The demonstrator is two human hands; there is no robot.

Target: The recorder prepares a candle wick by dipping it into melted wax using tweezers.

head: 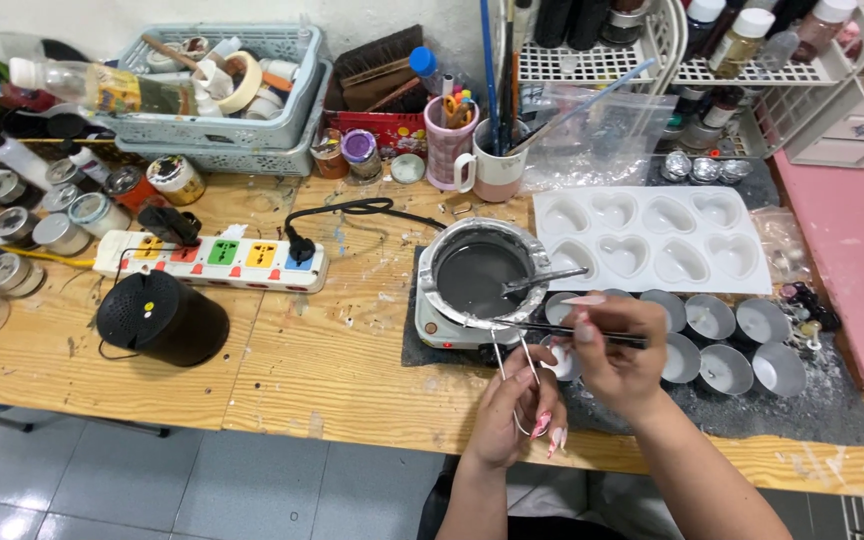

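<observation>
The right hand (pixel 617 350) is pinching a thin dark stick (pixel 572 330) level between thumb and fingers, just near of the round metal melting pot of grey liquid (pixel 477 275). The left hand (pixel 520 405), nearer, is gripping a bent wire handle (pixel 522 365) with curled fingers, beside small silver foil cups (pixel 727 368) on the wooden table (pixel 332 370).

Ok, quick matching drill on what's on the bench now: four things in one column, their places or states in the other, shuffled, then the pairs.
1. power strip
2. heart-shaped mould
3. melting pot
4. black speaker

A. white, behind the small round cups
B. holds grey liquid, on the small hotplate
C. near the left front edge of the table
D. multicoloured sockets, one black plug in it

Pairs: 1-D, 2-A, 3-B, 4-C
</observation>
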